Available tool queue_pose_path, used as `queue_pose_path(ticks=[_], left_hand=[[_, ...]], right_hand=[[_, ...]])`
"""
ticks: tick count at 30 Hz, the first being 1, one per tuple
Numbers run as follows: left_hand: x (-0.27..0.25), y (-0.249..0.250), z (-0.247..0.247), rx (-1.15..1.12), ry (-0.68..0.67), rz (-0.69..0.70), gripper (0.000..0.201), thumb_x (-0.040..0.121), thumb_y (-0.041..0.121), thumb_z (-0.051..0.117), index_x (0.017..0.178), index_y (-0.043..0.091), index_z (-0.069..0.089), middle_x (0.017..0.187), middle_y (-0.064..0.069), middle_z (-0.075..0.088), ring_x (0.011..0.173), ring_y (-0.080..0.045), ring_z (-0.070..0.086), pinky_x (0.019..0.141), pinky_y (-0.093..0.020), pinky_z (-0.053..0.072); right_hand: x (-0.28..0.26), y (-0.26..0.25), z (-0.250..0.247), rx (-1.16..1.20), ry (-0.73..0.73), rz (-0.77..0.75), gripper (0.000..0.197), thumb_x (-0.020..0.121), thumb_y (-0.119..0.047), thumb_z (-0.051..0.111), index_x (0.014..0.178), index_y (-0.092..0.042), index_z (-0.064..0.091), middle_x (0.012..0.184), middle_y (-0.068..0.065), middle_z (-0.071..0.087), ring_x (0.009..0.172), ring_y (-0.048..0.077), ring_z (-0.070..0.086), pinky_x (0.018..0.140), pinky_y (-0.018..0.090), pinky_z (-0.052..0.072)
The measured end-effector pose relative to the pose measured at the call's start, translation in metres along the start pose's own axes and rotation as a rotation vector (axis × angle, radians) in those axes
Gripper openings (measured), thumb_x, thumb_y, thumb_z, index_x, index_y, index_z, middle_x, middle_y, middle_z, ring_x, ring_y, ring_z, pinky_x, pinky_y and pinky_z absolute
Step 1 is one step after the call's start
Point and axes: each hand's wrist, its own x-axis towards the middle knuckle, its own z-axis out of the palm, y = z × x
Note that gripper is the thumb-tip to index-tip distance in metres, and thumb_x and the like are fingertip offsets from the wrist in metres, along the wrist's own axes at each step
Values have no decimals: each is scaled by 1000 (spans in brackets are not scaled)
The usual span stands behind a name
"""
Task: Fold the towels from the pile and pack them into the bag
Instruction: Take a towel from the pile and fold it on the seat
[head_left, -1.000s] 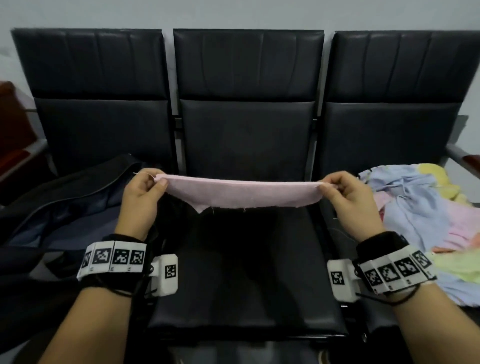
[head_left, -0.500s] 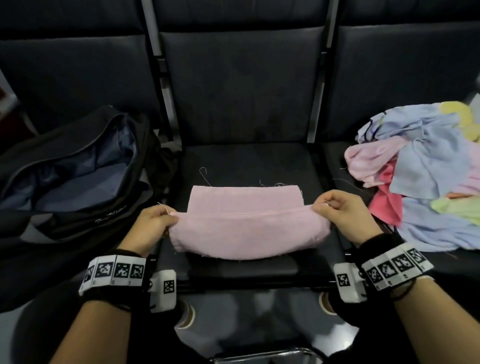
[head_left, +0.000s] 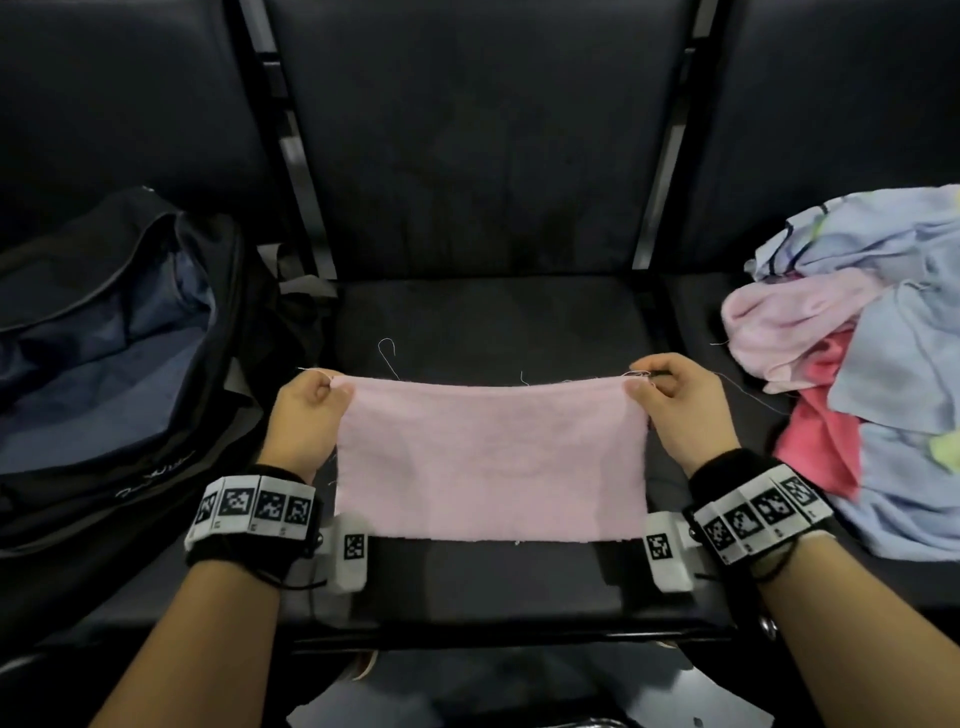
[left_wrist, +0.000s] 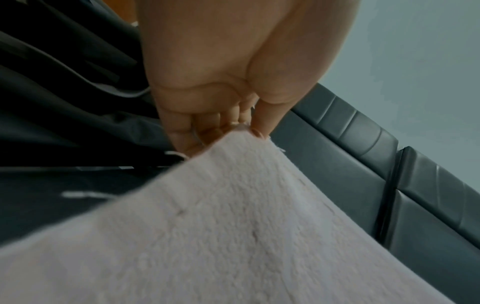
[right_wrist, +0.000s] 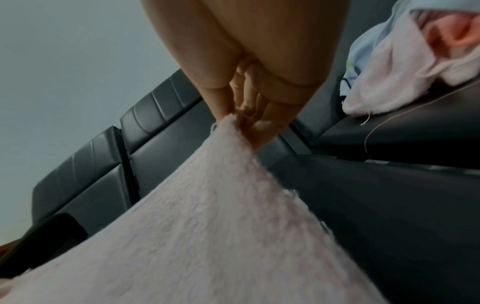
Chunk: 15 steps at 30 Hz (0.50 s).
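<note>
My left hand (head_left: 306, 415) and right hand (head_left: 675, 410) pinch the pink towel's (head_left: 491, 462) far corners; I should keep that edge taut and level so the fold lands square on the seat (head_left: 488, 317).

towel (head_left: 491, 460): pale pink, plain, reads washed-out pinkish-white in both wrist views. loose threads (head_left: 387, 353) at its top edge: whitish. bag (head_left: 111, 364): black shell, navy/slate-blue lining, small white script near the front edge. pile (head_left: 862, 374): mostly light blue, plus pale pink, one coral-red piece, bits of yellow-green, a dark line on the top blue piece. seats (head_left: 488, 171): black. wristbands (head_left: 252, 506): black with white tiles carrying black square-code patterns. wall (left_wrist: 415, 51): grey.
</note>
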Motion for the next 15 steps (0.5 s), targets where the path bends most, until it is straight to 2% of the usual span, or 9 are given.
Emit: queue_pose_path(ticks=[2, 5, 7, 9, 11, 14, 15], left_hand=[[13, -4, 7, 35, 8, -11, 13, 95, 14, 56, 91, 9, 67, 79, -4, 63, 73, -16, 55, 67, -28, 46], [25, -13, 21, 103, 16, -55, 15, 95, 13, 54, 102, 9, 67, 84, -2, 63, 80, -20, 58, 68, -28, 46], [25, -21, 27, 143, 0, -96, 27, 95, 11, 58, 121, 9, 61, 100, -2, 63, 89, -20, 60, 77, -28, 46], [18, -30, 26, 182, -36, -116, 39, 92, 10, 63, 130, 12, 56, 116, -5, 61, 100, -21, 62, 89, -31, 49], [6, -39, 21, 269, -56, -90, 35, 88, 9, 66, 121, 17, 60, 117, -9, 61, 100, -24, 63, 95, -38, 50], [-15, -45, 15, 391, -105, -56, 26, 83, 7, 67, 106, 20, 68, 103, -22, 62, 82, -28, 59, 93, -45, 51], [-22, -44, 15, 415, -124, -41, 26, 82, 5, 67, 105, 17, 70, 104, -24, 60, 82, -31, 58, 94, -46, 51]], right_hand=[[10, 5, 5, -34, 2, 6, 12, 86, -11, 70, 89, -22, 67, 70, -7, 70, 59, 6, 60, 60, 30, 51], [20, 18, 13, -152, -11, 58, 12, 86, -15, 69, 93, -24, 65, 72, -8, 69, 70, 13, 65, 67, 28, 52], [19, 29, 15, -259, -44, 122, 19, 87, -19, 68, 105, -20, 64, 76, -7, 67, 78, 16, 64, 74, 31, 50], [11, 42, 14, -383, -87, 168, 29, 87, -27, 69, 114, -17, 65, 78, -8, 64, 84, 18, 59, 79, 28, 42], [-1, 51, 14, -437, -120, 211, 31, 87, -34, 68, 114, -18, 66, 81, -9, 63, 85, 18, 58, 78, 28, 42], [-13, 54, 20, -462, -162, 251, 18, 85, -38, 66, 95, -23, 66, 75, -12, 63, 77, 17, 60, 61, 25, 39], [-16, 51, 23, -464, -179, 266, 18, 84, -39, 66, 90, -22, 64, 75, -11, 63, 76, 18, 60, 58, 25, 37]])
